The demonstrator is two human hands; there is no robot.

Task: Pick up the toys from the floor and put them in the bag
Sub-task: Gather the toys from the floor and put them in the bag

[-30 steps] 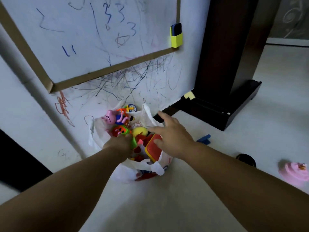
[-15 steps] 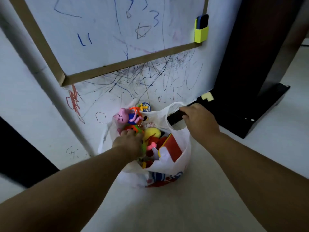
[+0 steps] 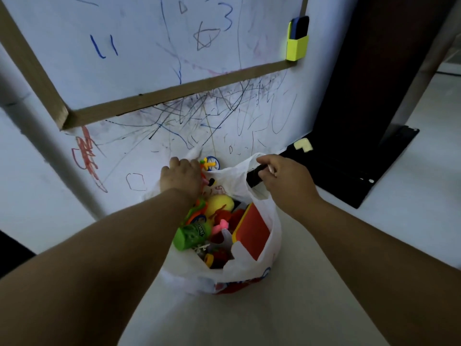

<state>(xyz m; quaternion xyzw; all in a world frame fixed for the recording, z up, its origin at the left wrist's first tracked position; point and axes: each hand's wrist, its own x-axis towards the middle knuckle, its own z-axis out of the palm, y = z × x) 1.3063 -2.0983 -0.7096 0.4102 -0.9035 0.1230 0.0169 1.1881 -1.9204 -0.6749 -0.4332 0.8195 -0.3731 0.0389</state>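
Note:
A white plastic bag [image 3: 249, 275] stands on the floor against the scribbled wall, full of toys. Inside it I see a yellow ball [image 3: 220, 203], a green round toy [image 3: 190, 236], a red and yellow box [image 3: 252, 231] and a small blue-wheeled toy [image 3: 210, 164] at the far rim. My left hand [image 3: 180, 177] is closed on the bag's far left handle and covers the pink toy there. My right hand [image 3: 287, 183] grips the right handle and holds it up.
A framed whiteboard [image 3: 149, 58] hangs on the wall above, with a yellow eraser holder [image 3: 296, 44] at its corner. A dark cabinet [image 3: 374, 96] with a black base stands at the right. Pale floor lies in front.
My left hand has moved from among the toys up to the bag's far left handle. My right hand stays on the right handle. The view has shifted closer to the bag.

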